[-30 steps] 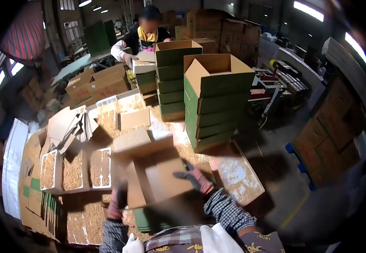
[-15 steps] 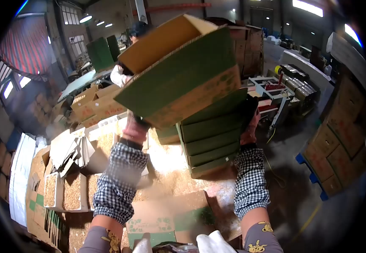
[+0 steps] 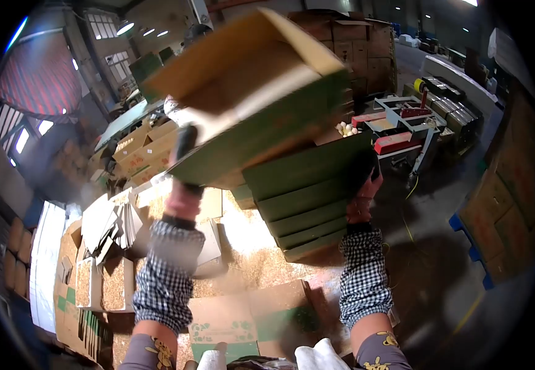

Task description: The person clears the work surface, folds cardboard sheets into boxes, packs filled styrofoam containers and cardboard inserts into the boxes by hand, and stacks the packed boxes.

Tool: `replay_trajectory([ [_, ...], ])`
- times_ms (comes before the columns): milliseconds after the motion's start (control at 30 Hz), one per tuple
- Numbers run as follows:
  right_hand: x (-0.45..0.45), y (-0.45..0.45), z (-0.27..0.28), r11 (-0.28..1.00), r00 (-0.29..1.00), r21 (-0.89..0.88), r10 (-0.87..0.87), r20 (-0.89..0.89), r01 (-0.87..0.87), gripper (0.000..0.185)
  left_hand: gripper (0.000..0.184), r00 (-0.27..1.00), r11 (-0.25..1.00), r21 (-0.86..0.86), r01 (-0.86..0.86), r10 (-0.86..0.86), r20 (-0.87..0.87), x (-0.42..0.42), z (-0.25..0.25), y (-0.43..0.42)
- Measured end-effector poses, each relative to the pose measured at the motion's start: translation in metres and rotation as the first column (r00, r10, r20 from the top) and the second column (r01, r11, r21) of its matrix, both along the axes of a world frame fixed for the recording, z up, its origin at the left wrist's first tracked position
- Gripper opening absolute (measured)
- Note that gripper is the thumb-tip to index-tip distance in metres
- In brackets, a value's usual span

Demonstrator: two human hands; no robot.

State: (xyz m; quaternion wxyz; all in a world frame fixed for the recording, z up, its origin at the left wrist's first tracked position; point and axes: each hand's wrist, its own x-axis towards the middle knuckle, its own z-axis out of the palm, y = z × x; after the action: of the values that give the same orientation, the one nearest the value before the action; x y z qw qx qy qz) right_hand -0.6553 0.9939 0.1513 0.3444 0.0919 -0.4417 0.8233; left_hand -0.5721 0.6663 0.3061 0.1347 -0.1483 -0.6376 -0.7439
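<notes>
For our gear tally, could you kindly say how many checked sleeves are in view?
2: the left sleeve, lower left of the picture's centre, and the right sleeve, lower right of it. Others may be hidden behind the raised box.

Raised carton: cardboard, and matt it is!
Carton stack: more cardboard, matt, smooth-faced!
Sleeves: cloth, softly wrinkled!
Shavings: rough, dry, wood-like!
Machine: metal-looking, with a slight gloss!

Table, sawdust, stacked green cartons, flat carton, white trays
</notes>
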Motion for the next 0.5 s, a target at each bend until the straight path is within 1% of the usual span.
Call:
replay_trajectory([
  [33, -0.002, 0.000, -0.005, 1.000, 1.000, 0.013, 0.006, 0.005, -0.006, 0.040, 0.044, 1.000, 0.999, -0.041, 0.009, -0.008, 0.026, -0.001, -0.001, 0.010],
  [100, -0.002, 0.010, -0.020, 0.993, 0.998, -0.116, 0.007, -0.060, -0.014, 0.039, 0.044, 0.996, 0.990, -0.134, 0.041, -0.030, 0.085, -0.016, -0.005, 0.021],
  [133, 0.001, 0.019, -0.023, 0.995, 0.999, -0.102, 0.006, -0.040, -0.010, 0.039, 0.045, 0.991, 0.979, -0.186, 0.087, -0.065, 0.119, -0.033, -0.008, 0.018],
  [167, 0.007, 0.022, -0.017, 0.942, 0.975, 0.258, -0.188, -0.121, 0.213, 0.043, 0.046, 0.983, 0.962, -0.238, 0.134, -0.099, 0.153, -0.049, -0.011, 0.015],
  [200, 0.008, 0.028, -0.019, 0.850, 0.953, 0.433, -0.253, -0.164, 0.300, 0.046, 0.049, 0.906, 0.992, 0.007, 0.126, -0.118, 0.407, -0.036, 0.012, 0.028],
  [233, 0.010, 0.035, -0.020, 0.722, 0.920, 0.570, -0.316, -0.233, 0.392, 0.048, 0.044, 0.950, 0.987, -0.050, 0.155, -0.135, 0.282, -0.034, 0.017, 0.028],
  [267, 0.001, 0.051, -0.027, 0.715, 0.911, 0.580, -0.391, -0.130, 0.389, 0.047, 0.038, 0.977, 0.980, -0.103, 0.169, -0.152, 0.151, -0.030, 0.023, 0.028],
  [300, -0.008, 0.054, -0.033, 0.707, 0.892, 0.599, -0.452, -0.026, 0.375, 0.046, 0.037, 0.985, 0.969, -0.185, 0.162, -0.146, 0.096, -0.027, 0.025, 0.025],
  [367, -0.001, 0.035, -0.019, 0.826, 0.914, 0.405, -0.400, -0.066, 0.391, 0.046, 0.034, 0.991, 0.894, -0.427, 0.133, -0.132, 0.033, -0.006, 0.025, 0.017],
  [400, 0.024, 0.032, 0.003, 0.687, 0.849, 0.532, -0.512, -0.128, 0.494, 0.043, 0.033, 0.993, 0.848, -0.518, 0.109, -0.116, 0.019, 0.011, 0.020, 0.009],
  [433, 0.044, 0.028, 0.015, 0.514, 0.772, 0.633, -0.596, -0.222, 0.579, 0.041, 0.032, 0.996, 0.825, -0.558, 0.087, -0.086, 0.029, 0.032, 0.011, 0.001],
  [467, 0.063, 0.033, -0.010, 0.523, 0.802, 0.665, -0.562, -0.202, 0.534, 0.041, 0.035, 0.995, 0.865, -0.498, 0.067, -0.022, 0.096, 0.060, -0.006, -0.004],
  [500, 0.084, 0.048, -0.049, 0.739, 0.863, 0.611, -0.474, 0.173, 0.284, 0.039, 0.034, 0.993, 0.820, -0.572, -0.002, 0.069, 0.095, 0.102, -0.040, -0.020],
])
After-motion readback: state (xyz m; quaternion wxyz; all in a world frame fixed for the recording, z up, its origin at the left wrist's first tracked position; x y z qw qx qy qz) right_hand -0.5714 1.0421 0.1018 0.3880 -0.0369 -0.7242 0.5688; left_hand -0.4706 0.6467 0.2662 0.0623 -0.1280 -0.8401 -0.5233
